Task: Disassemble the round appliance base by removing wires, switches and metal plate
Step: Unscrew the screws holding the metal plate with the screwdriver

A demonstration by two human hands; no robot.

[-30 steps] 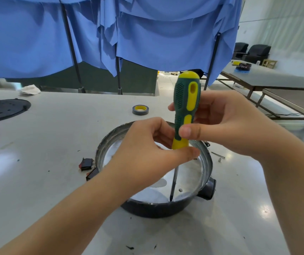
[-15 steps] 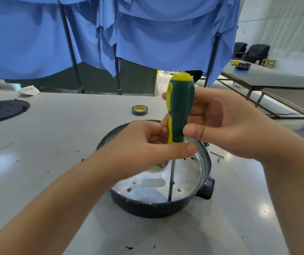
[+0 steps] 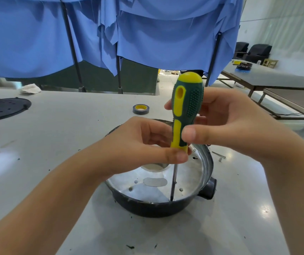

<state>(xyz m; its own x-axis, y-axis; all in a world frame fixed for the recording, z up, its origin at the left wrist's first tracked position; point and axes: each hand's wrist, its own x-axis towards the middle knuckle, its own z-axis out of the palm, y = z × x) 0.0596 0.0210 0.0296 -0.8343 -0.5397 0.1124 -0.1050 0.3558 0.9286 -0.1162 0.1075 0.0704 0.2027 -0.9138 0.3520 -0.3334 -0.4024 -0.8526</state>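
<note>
My right hand (image 3: 226, 124) grasped the green-and-yellow handle of the screwdriver (image 3: 185, 111), fingers curled behind it and thumb pressed across its front. My left hand (image 3: 140, 144) pinched the yellow lower end of the same handle between thumb and curled fingers. The screwdriver stood nearly upright, its thin shaft running down into the round appliance base (image 3: 158, 205), with the tip at the near side of the metal plate (image 3: 188, 179) inside. The base, a dark shallow bowl with a knob on its right wall, sat on the desk (image 3: 64, 137) toward the near edge, between my forearms. The plate lay inside the base, showing small holes and an oblong slot. A roll of tape (image 3: 141, 109) lay behind the base toward the far edge. A black perforated disc (image 3: 2, 109) lay at the left edge. Small loose metal parts (image 3: 218, 155) lay just right of the base.
</note>
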